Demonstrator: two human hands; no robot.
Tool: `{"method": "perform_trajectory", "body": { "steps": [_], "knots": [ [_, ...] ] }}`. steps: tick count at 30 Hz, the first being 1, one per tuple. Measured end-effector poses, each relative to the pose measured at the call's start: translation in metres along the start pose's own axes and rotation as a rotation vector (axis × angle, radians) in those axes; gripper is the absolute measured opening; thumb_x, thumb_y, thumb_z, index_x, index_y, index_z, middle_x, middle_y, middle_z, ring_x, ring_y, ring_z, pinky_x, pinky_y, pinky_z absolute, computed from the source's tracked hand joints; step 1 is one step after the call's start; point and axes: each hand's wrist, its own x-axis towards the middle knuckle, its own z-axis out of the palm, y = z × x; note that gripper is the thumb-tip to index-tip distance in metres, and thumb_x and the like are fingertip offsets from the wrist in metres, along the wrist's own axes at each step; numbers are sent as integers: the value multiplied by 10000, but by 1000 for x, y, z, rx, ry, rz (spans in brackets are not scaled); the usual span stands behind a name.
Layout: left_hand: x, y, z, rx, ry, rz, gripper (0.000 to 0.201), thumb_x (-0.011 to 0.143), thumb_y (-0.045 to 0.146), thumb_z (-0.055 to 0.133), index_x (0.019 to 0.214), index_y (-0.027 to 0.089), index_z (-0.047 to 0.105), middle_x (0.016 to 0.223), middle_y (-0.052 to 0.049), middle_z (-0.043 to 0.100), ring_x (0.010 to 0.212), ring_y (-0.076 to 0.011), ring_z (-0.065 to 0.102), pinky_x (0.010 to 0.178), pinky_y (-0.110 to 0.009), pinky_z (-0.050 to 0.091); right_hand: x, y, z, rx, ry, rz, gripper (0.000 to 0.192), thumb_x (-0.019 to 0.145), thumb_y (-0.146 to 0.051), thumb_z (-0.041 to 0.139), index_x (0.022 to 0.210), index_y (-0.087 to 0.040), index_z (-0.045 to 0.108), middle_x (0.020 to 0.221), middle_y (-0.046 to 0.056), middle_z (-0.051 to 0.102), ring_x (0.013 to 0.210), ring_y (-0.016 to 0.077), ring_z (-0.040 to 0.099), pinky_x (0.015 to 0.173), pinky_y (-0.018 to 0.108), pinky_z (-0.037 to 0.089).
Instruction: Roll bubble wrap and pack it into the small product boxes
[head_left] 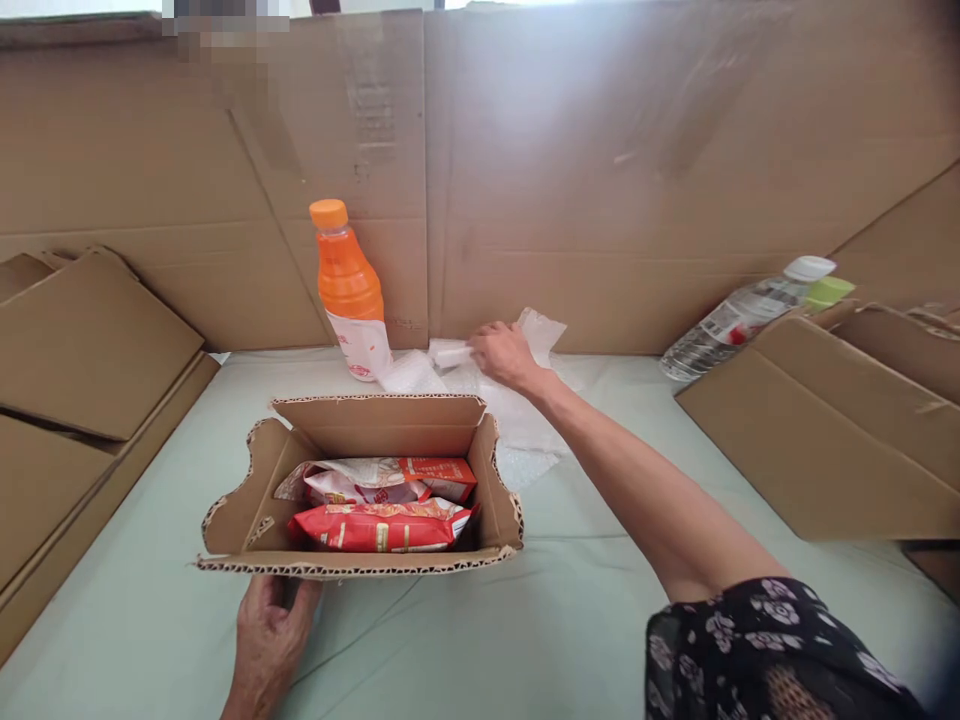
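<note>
Brown cardboard panels (600,200) stand as a wall beyond the fingers of the right hand (506,352), creased and taped, glare whitening part of them; pixelation hides a patch at upper left. Below both hands spreads a smooth, pale green surface (585,620), faintly wrinkled. Right of the right fingers sits a boxy carton (847,440), cut off by the picture's edge; left of the left hand (274,630), flat-sided cartons (97,340) are cut off too. Directly above the left fingers is an open box (382,425) with ragged corrugated edges, holding glossy, crinkled packets (382,528), their lower parts hidden. Left of the right fingers stands an orange bottle (349,285); well to their right, a clear ribbed bottle (731,330) leans, partly hidden. Translucent bubble wrap (517,415) lies around the right fingers, which are curled but blurred: I cannot tell whether they grip it. The left fingertips disappear beneath the box's near edge, their hold unclear.
</note>
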Motion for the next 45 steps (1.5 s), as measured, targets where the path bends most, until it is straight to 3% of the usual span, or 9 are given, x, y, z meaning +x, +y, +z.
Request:
{"method": "perform_trajectory", "body": {
  "steps": [6,10,17,21,25,29,36,41,45],
  "knots": [
    [4,13,0,-12,-80,-38,505,708,614,758,966,195,645,920,-95,733,929,-301,717,829,-394,582,-45,0,-60,444,243,161,321,972,-391,524,1089,-156,710,1028,80,744,891,207,671,814,361,524],
    [6,26,0,-85,-159,-4,505,759,562,740,1095,198,643,1104,-111,725,1096,-305,690,944,-396,556,-128,4,-88,889,134,301,451,843,-547,672,1133,-204,716,1024,64,750,836,201,672,753,340,540],
    [5,42,-10,61,-34,136,411,772,544,706,1016,220,640,931,-40,666,803,-203,610,771,-329,522,-228,0,-66,532,182,526,373,863,-551,644,1023,-233,754,1074,88,767,954,253,681,910,434,543],
    [2,44,-12,55,59,117,598,740,539,729,1218,203,598,901,-29,658,742,-184,595,718,-319,512,-239,-41,-36,643,-2,310,381,886,-465,620,1171,-234,727,1153,88,759,949,237,691,849,396,576],
    [0,38,-8,-18,-67,68,469,753,486,747,1093,196,605,733,9,607,630,-154,570,609,-278,499,-242,-74,0,742,-136,189,499,896,-435,586,1350,-236,640,1247,100,720,968,244,688,762,364,585],
    [2,35,-3,-272,-188,75,579,760,425,793,1244,211,558,1004,-65,675,901,-212,695,825,-353,599,-244,-88,23,772,-99,163,525,940,-387,530,1445,-246,554,1291,107,691,1058,261,680,828,390,589],
    [8,42,-5,-506,-169,88,788,777,356,807,1483,332,458,1369,-95,553,1029,-202,703,935,-394,596,-244,-52,12,431,107,121,455,951,-364,567,1392,-255,583,1460,125,605,1366,295,554,1122,507,457],
    [8,52,-10,-442,-81,44,769,775,360,798,1471,283,481,1497,-124,501,1056,-194,689,914,-349,585,-242,-17,8,97,88,303,375,856,-375,666,1185,-194,668,1446,199,597,1318,403,555,1025,595,457],
    [-11,72,-23,-303,49,19,665,798,356,770,1409,229,539,1489,-135,528,1116,-230,680,893,-343,573,-263,-38,-10,143,54,188,129,910,-272,558,987,-225,651,1371,144,658,1247,329,615,998,530,471]
  ]
}}
